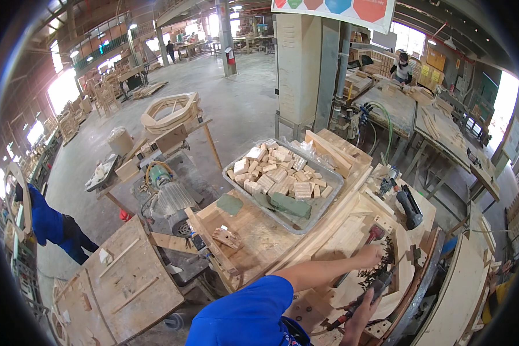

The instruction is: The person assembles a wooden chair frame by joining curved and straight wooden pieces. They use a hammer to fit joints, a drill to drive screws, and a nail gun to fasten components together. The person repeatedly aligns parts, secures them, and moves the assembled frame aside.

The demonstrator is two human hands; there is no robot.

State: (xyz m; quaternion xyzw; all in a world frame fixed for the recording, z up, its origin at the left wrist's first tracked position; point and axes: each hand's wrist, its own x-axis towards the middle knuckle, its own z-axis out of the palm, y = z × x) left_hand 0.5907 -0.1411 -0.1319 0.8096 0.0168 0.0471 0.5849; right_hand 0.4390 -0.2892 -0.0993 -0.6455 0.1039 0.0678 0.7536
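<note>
Left hand: (370, 255) reaches out over the curved wooden frame (352, 230) on the table (259, 236); fingers curled down at a pile of dark screws (386, 262), whether they pinch any I cannot tell.
Right hand: (366, 303) closed around the grip of a power driver (368, 291), near the table's near right edge, just beside the screws.
Screws: dark heap lying in the frame's curved part, between the two hands, toward the table's right edge.
Driver: dark body with a red and black cable trailing down toward the near edge.
Frame: pale wood, long slats running from the near edge up toward the far right corner, with a curved piece at the right.
Tray: (236, 185) grey metal, at the table's far edge, heaped with small wooden blocks (277, 173); two green pads lie at its near side.
Second tool: (409, 205) dark, lying on a board at the far right corner, well apart from both hands.
Small wooden piece: (228, 236) on the bare table left of the frame.
Others: a person in blue (49, 222) at the far left; another (401, 66) at a distant bench.
</note>
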